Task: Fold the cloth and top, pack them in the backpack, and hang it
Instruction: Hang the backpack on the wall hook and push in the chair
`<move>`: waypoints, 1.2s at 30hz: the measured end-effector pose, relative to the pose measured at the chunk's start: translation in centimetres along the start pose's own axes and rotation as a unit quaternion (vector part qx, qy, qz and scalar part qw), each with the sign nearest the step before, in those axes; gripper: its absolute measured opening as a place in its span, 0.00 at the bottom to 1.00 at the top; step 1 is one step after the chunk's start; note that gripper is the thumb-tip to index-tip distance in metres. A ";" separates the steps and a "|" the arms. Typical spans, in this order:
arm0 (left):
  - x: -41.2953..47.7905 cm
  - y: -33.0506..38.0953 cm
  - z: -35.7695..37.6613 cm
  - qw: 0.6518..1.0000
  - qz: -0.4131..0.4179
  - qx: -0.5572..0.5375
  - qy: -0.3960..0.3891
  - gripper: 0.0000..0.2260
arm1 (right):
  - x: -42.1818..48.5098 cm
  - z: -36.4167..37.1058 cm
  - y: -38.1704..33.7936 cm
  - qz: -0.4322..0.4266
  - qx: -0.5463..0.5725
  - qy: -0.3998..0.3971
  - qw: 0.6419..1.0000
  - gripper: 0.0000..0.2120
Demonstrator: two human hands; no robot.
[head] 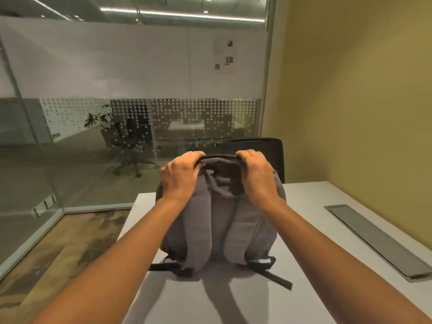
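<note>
A grey backpack (219,225) stands upright on the white table (308,230), its shoulder straps facing me and black strap ends trailing on the tabletop. My left hand (181,175) grips the top left of the backpack's upper edge. My right hand (256,175), with a ring on one finger, grips the top right. Between the two hands runs the black zipper edge at the top. No cloth or top is in view; the inside of the backpack is hidden.
A black chair back (264,150) stands just behind the table's far edge. A grey cable hatch (374,239) is set into the table at right. A glass partition runs along the left and back, a yellow wall on the right. Patterned carpet lies at left.
</note>
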State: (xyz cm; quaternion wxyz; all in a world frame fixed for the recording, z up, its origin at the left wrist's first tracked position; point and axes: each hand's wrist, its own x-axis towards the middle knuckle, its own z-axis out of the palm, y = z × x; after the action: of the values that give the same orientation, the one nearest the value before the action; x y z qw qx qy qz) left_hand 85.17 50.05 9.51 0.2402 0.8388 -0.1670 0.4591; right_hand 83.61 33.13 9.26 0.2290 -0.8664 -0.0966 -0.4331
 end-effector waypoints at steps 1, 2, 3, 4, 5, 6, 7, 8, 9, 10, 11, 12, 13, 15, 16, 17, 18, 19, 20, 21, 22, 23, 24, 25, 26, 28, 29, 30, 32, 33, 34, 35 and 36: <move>1.2 0.1 -0.3 1.000 -0.009 0.001 0.005 0.09 | 1.4 0.0 -0.2 -0.005 0.001 0.008 1.000 0.15; 2.2 0.2 -0.4 1.000 -0.019 0.003 0.008 0.09 | 2.5 0.1 -0.4 -0.010 0.002 0.014 1.000 0.15; 2.9 0.1 -0.4 0.999 -0.029 0.009 0.011 0.10 | 3.5 0.3 -0.4 -0.016 0.004 0.017 1.000 0.15; 3.4 0.0 -0.3 0.999 -0.040 0.014 0.010 0.11 | 4.2 0.6 -0.3 -0.018 0.006 0.013 1.000 0.16; 3.7 -0.2 0.0 0.998 -0.053 0.018 0.001 0.11 | 4.6 1.1 -0.2 -0.015 0.006 0.002 1.000 0.16; 3.7 -0.6 0.3 0.997 -0.069 0.020 -0.014 0.12 | 4.7 1.6 -0.1 -0.006 0.005 -0.015 1.000 0.16; 3.4 -1.0 0.8 0.996 -0.083 0.024 -0.034 0.12 | 4.5 2.3 0.2 0.000 0.000 -0.035 0.999 0.16; 2.9 -1.5 1.4 0.994 -0.095 0.025 -0.054 0.12 | 4.1 2.9 0.4 0.003 -0.011 -0.055 0.998 0.15; 2.4 -2.1 1.9 0.992 -0.102 0.024 -0.068 0.12 | 3.5 3.5 0.6 0.002 -0.023 -0.070 0.997 0.15; 1.7 -2.6 2.4 0.991 -0.108 0.021 -0.077 0.12 | 2.7 4.0 0.7 -0.003 -0.032 -0.077 0.997 0.14; 1.2 -3.0 2.7 0.991 -0.114 0.018 -0.075 0.11 | 1.9 4.5 0.9 -0.011 -0.038 -0.071 0.997 0.14; 0.9 -3.2 2.9 0.991 -0.117 0.016 -0.067 0.11 | 1.1 4.9 1.0 -0.013 -0.039 -0.048 0.998 0.15; 0.8 -3.4 3.1 0.991 -0.118 0.015 -0.056 0.11 | 0.2 5.1 1.0 -0.005 -0.039 -0.013 0.999 0.15; 0.7 -3.5 3.2 0.992 -0.115 0.012 -0.042 0.11 | -1.6 5.2 0.9 0.045 -0.039 0.047 0.997 0.17; 0.6 -3.6 3.4 0.993 -0.110 0.011 -0.037 0.10 | -2.6 5.5 0.8 0.074 -0.046 0.055 0.995 0.19; 0.5 -3.7 3.6 0.994 -0.104 0.009 -0.033 0.10 | -3.6 5.8 0.7 0.098 -0.062 0.046 0.992 0.21; 0.2 -3.7 3.8 0.995 -0.098 0.006 -0.029 0.10 | -4.5 6.1 0.6 0.116 -0.083 0.026 0.989 0.23; 0.0 -3.8 4.0 0.995 -0.094 0.003 -0.025 0.10 | -5.2 6.4 0.4 0.128 -0.104 0.001 0.986 0.25; -0.4 -3.8 4.2 0.996 -0.091 0.002 -0.022 0.10 | -5.6 6.6 0.3 0.135 -0.116 -0.029 0.984 0.28; -0.7 -3.7 4.3 0.996 -0.091 0.003 -0.021 0.10 | -5.7 6.7 0.1 0.144 -0.119 -0.062 0.981 0.30; -1.1 -3.7 4.4 0.996 -0.093 0.003 -0.018 0.10 | -5.8 6.7 0.0 0.154 -0.111 -0.094 0.977 0.30; -1.4 -3.8 4.4 0.996 -0.094 0.004 -0.014 0.11 | -5.6 6.6 -0.1 0.161 -0.099 -0.110 0.976 0.30; -1.6 -3.8 4.3 0.996 -0.094 0.005 -0.008 0.11 | -5.5 6.4 -0.1 0.161 -0.084 -0.109 0.977 0.30; -1.9 -3.9 4.3 0.996 -0.094 0.005 -0.005 0.11 | -5.5 6.2 -0.2 0.155 -0.068 -0.100 0.980 0.29; -2.0 -3.9 4.1 0.995 -0.096 0.006 -0.003 0.12 | -5.4 6.0 -0.2 0.149 -0.046 -0.087 0.984 0.29; -2.4 -4.0 3.8 0.995 -0.099 0.002 0.002 0.12 | -5.5 5.8 -0.2 0.137 -0.001 -0.061 0.989 0.28; -2.6 -4.0 3.7 0.995 -0.103 -0.005 0.005 0.11 | -5.7 5.7 -0.3 0.130 0.015 -0.046 0.990 0.28; -2.9 -4.1 3.5 0.994 -0.107 -0.013 0.007 0.11 | -5.9 5.7 -0.4 0.124 0.024 -0.030 0.992 0.27; -4.0 -4.3 3.4 0.993 -0.115 -0.026 0.010 0.13 | -6.3 5.5 -0.5 0.109 0.031 -0.007 0.994 0.25; -4.7 -4.5 3.5 0.992 -0.123 -0.034 0.007 0.15 | -6.6 5.5 -0.5 0.104 0.034 -0.003 0.994 0.24; -5.5 -4.6 3.6 0.989 -0.138 -0.044 -0.006 0.17 | -6.8 5.4 -0.5 0.100 0.040 -0.004 0.994 0.23; -6.3 -4.6 3.7 0.985 -0.160 -0.057 -0.027 0.19 | -7.0 5.4 -0.5 0.096 0.047 -0.005 0.994 0.22; -7.1 -4.6 3.9 0.979 -0.183 -0.070 -0.053 0.22 | -7.2 5.4 -0.4 0.092 0.049 -0.008 0.995 0.21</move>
State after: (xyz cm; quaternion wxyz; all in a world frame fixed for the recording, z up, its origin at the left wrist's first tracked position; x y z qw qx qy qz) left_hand 86.45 52.16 0.50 0.3693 0.8594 -0.0552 0.3493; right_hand 82.92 36.35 0.83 0.3094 -0.8627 -0.0398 -0.3980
